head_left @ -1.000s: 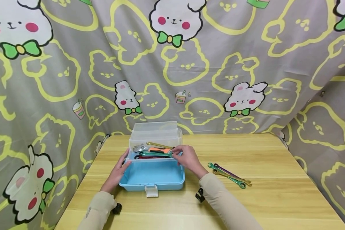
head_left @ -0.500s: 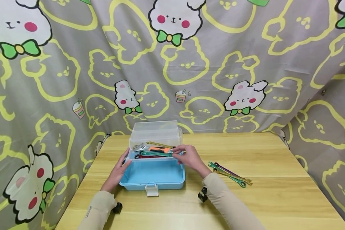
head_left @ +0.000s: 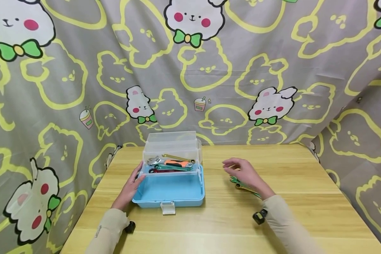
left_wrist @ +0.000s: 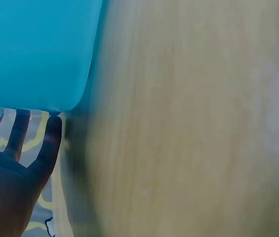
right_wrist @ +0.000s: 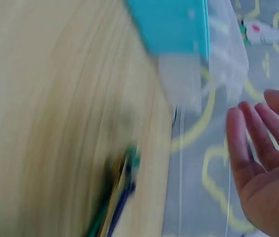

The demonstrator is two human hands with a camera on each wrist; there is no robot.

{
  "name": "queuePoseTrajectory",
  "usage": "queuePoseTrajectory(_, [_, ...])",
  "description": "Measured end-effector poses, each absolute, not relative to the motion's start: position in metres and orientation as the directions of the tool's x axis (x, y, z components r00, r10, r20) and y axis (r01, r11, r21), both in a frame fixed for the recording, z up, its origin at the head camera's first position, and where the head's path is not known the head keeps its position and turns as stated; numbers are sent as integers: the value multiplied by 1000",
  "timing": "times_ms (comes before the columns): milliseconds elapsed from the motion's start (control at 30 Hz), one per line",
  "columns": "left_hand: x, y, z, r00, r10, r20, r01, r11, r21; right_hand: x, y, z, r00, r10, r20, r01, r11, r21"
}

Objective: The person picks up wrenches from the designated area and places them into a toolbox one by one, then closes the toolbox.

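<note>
A light-blue toolbox (head_left: 168, 203) with a translucent lid stands raised open on the wooden table. My left hand (head_left: 131, 185) holds its left side, thumb over the rim and fingers along the outer wall. The left wrist view shows fingertips (left_wrist: 54, 123) right at the blue wall. In the upper tray lie an adjustable wrench (head_left: 155, 160), an orange-and-black handled tool (head_left: 176, 162), a green wrench (head_left: 177, 168), a red wrench (head_left: 169, 171) and a gold wrench (head_left: 177, 157). My right hand (head_left: 242, 173), empty with fingers loosely bent, hovers above several combination wrenches (head_left: 246, 188), partly hiding them.
The toolbox's white latch (head_left: 168, 208) hangs down at the front. A grey curtain (head_left: 216, 81) with cartoon animals hangs behind the table (head_left: 190, 233). Small black devices sit on both wrists.
My right hand has left the green wrench in the tray and moved right, over the wrenches on the table. The left hand has stayed on the toolbox.
</note>
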State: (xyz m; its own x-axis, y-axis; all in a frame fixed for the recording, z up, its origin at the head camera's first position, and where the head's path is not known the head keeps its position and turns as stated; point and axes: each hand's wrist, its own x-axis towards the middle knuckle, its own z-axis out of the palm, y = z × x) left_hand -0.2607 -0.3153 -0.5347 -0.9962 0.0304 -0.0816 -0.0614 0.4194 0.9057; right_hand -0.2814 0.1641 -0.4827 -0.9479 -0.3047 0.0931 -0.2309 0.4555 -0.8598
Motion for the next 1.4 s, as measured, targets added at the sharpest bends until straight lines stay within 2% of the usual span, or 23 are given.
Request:
queuePoseTrajectory(233, [-263, -317, -537, -996, 13, -91, -76, 441, 894, -265, 240, -486, -966, -242, 91, -222, 597, -771])
queuePoseTrajectory(433, [-263, -317, -537, -996, 40, -74, -49, 427, 903, -249, 280, -499, -977, -204, 68, -187, 651, -736])
queuePoseTrajectory(600, [-262, -317, -536, -996, 42, -76, -52, 416, 908, -239, 294, -512, -972, -232, -47, -119, 650, -751])
queuePoseTrajectory(733, [-263, -317, -537, -997, 41, -65, -42, 421, 906, -235, 305, -520, -947, -307, -96, -130, 640, -758])
queuePoseTrajectory(967, [-264, -318, -537, -997, 43, -57, -33, 423, 906, -227, 328, -533, -909, -410, -78, -193, 579, -792])
queuePoseTrajectory(1100, [-264, -318, -537, -998, 35, -61, -39, 432, 901, -226, 332, -539, -915, -401, -50, -208, 573, -793])
queuePoseTrajectory(1267, [-265, -319, -538, -998, 40, -58, -37, 417, 908, -227, 330, -542, -932, -363, -14, -235, 634, -737])
queuePoseTrajectory(1400, [-265, -318, -538, -997, 44, -65, -42, 401, 915, -227, 329, -541, -934, -356, -29, -227, 654, -722])
